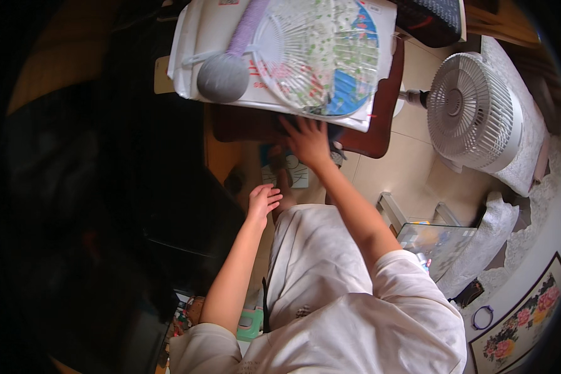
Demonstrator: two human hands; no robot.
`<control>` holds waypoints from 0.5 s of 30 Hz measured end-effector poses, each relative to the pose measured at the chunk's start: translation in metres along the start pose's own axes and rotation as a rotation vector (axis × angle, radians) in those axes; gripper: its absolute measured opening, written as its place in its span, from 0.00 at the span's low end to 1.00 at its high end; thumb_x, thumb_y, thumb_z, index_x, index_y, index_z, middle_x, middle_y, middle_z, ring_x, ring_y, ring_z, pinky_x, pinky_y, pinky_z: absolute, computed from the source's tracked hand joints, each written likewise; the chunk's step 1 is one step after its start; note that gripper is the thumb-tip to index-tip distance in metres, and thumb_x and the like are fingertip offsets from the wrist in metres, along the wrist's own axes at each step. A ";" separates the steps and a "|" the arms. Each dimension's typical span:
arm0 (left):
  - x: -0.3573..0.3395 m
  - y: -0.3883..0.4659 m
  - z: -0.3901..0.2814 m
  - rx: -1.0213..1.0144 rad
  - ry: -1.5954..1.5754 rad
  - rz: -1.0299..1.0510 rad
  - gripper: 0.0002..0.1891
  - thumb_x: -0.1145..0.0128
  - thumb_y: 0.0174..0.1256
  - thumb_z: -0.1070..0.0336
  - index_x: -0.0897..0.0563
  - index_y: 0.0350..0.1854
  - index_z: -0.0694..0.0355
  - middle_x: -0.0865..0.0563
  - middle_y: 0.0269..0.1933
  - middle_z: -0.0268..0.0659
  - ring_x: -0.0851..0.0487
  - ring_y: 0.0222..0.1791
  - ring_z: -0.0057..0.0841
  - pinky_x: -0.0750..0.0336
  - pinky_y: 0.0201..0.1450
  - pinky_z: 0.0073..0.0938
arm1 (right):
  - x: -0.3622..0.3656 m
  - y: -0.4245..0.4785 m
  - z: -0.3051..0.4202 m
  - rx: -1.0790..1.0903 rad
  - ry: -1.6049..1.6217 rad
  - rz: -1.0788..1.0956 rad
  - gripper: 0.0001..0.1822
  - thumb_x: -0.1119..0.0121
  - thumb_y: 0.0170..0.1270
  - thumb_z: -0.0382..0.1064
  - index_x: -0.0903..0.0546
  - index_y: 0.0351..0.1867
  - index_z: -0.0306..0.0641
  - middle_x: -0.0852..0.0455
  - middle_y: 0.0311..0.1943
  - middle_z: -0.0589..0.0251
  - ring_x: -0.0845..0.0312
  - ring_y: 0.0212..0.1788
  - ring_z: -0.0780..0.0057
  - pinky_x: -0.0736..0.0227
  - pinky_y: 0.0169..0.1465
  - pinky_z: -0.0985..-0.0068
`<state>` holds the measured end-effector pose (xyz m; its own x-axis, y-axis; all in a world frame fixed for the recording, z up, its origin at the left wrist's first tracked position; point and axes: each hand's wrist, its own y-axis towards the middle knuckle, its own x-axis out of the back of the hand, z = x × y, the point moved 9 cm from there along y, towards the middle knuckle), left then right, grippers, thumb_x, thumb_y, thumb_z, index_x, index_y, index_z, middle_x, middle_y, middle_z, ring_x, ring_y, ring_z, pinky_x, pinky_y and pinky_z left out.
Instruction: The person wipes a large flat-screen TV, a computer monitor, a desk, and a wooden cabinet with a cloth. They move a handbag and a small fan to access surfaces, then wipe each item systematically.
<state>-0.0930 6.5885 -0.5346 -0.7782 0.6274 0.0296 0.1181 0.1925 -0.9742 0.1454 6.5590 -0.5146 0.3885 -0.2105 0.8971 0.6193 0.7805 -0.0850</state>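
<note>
My right hand (308,145) reaches forward with fingers spread, its fingertips at the near edge of a stack of white plastic-wrapped packages (350,122). Beneath that hand is a dark item (335,133), mostly hidden, so I cannot tell what it is. My left hand (263,202) hangs in the air above my leg, fingers apart and holding nothing. On the packages lies a round pleated hand fan (327,56) with a leaf and flower print. Beside it rests a stick with a grey ball end (223,77) and a purple-wrapped handle (245,30).
A dark red-brown seat or tabletop (378,126) supports the packages. To the right stand a white electric fan (467,110) and a glass-topped table (435,245). A large black surface (182,187) fills the left. A flower picture (519,322) is at lower right.
</note>
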 end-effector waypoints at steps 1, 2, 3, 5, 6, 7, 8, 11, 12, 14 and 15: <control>-0.012 0.001 -0.001 0.004 0.000 -0.022 0.15 0.54 0.73 0.63 0.27 0.57 0.61 0.15 0.46 0.42 0.14 0.43 0.31 0.22 0.44 0.31 | 0.016 -0.019 -0.024 0.026 -0.038 -0.057 0.34 0.40 0.61 0.53 0.31 0.70 0.61 0.27 0.61 0.55 0.34 0.64 0.54 0.46 0.67 0.47; -0.027 0.003 -0.004 0.006 0.007 -0.040 0.16 0.54 0.73 0.63 0.29 0.58 0.62 0.15 0.46 0.43 0.15 0.45 0.32 0.22 0.45 0.32 | 0.028 -0.037 -0.050 -0.009 -0.028 -0.088 0.30 0.38 0.60 0.52 0.25 0.65 0.55 0.25 0.60 0.58 0.34 0.65 0.55 0.46 0.67 0.45; -0.040 0.004 -0.007 0.004 0.017 -0.057 0.17 0.55 0.74 0.62 0.30 0.60 0.62 0.15 0.47 0.44 0.15 0.47 0.34 0.21 0.47 0.34 | 0.031 -0.055 -0.077 -0.063 -0.057 -0.042 0.26 0.40 0.62 0.50 0.23 0.63 0.53 0.28 0.65 0.56 0.38 0.68 0.53 0.51 0.70 0.42; -0.065 0.010 -0.012 -0.014 0.069 -0.055 0.18 0.53 0.73 0.62 0.33 0.61 0.61 0.17 0.49 0.45 0.15 0.46 0.35 0.21 0.47 0.35 | 0.054 -0.078 -0.113 -0.059 -0.106 -0.078 0.27 0.40 0.62 0.48 0.25 0.65 0.55 0.35 0.71 0.56 0.44 0.73 0.53 0.54 0.71 0.41; -0.077 0.014 -0.015 -0.025 0.097 -0.066 0.19 0.52 0.73 0.62 0.34 0.61 0.61 0.17 0.50 0.45 0.15 0.46 0.35 0.21 0.47 0.35 | 0.061 -0.081 -0.128 -0.085 -0.112 -0.072 0.28 0.40 0.62 0.47 0.26 0.66 0.57 0.38 0.72 0.56 0.47 0.74 0.53 0.54 0.71 0.41; -0.088 0.020 -0.017 -0.035 0.123 -0.078 0.19 0.52 0.72 0.62 0.34 0.61 0.61 0.18 0.51 0.45 0.15 0.46 0.35 0.20 0.47 0.35 | 0.068 -0.083 -0.141 -0.110 -0.118 -0.063 0.29 0.40 0.62 0.46 0.27 0.67 0.58 0.41 0.74 0.56 0.49 0.75 0.53 0.54 0.71 0.41; -0.090 0.034 -0.011 -0.036 0.109 -0.095 0.21 0.50 0.71 0.60 0.35 0.62 0.61 0.20 0.54 0.45 0.15 0.47 0.35 0.20 0.47 0.35 | 0.071 -0.079 -0.152 -0.115 -0.093 -0.053 0.32 0.39 0.60 0.44 0.29 0.69 0.61 0.42 0.75 0.57 0.50 0.75 0.53 0.54 0.71 0.40; -0.100 0.067 -0.015 0.003 0.252 -0.183 0.31 0.46 0.68 0.54 0.38 0.71 0.57 0.26 0.64 0.41 0.24 0.59 0.36 0.20 0.52 0.38 | 0.089 -0.041 -0.178 -0.140 -0.092 -0.136 0.33 0.38 0.58 0.41 0.30 0.69 0.62 0.44 0.75 0.55 0.51 0.76 0.49 0.52 0.70 0.39; -0.091 0.097 -0.009 0.011 0.268 -0.178 0.31 0.45 0.67 0.53 0.37 0.71 0.56 0.27 0.66 0.39 0.26 0.62 0.37 0.21 0.53 0.39 | 0.095 -0.019 -0.188 -0.156 -0.117 -0.178 0.34 0.37 0.58 0.42 0.30 0.69 0.62 0.43 0.74 0.54 0.51 0.75 0.48 0.52 0.69 0.37; -0.096 0.116 -0.014 0.052 0.219 -0.157 0.29 0.43 0.64 0.51 0.29 0.66 0.55 0.30 0.68 0.38 0.29 0.65 0.39 0.22 0.56 0.43 | 0.105 0.030 -0.210 -0.183 -0.166 -0.273 0.34 0.36 0.56 0.43 0.29 0.68 0.63 0.41 0.73 0.52 0.50 0.74 0.45 0.51 0.67 0.34; -0.097 0.114 -0.026 0.002 0.144 -0.196 0.22 0.43 0.63 0.54 0.25 0.57 0.57 0.27 0.63 0.37 0.30 0.65 0.40 0.25 0.58 0.49 | 0.110 0.055 -0.221 -0.188 -0.188 -0.327 0.33 0.36 0.56 0.44 0.28 0.67 0.63 0.40 0.72 0.51 0.49 0.74 0.44 0.51 0.66 0.32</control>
<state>0.0126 6.5692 -0.6429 -0.6904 0.6790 0.2497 -0.0281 0.3197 -0.9471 0.3727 6.4484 -0.5164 0.0296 -0.3046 0.9520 0.8099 0.5656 0.1557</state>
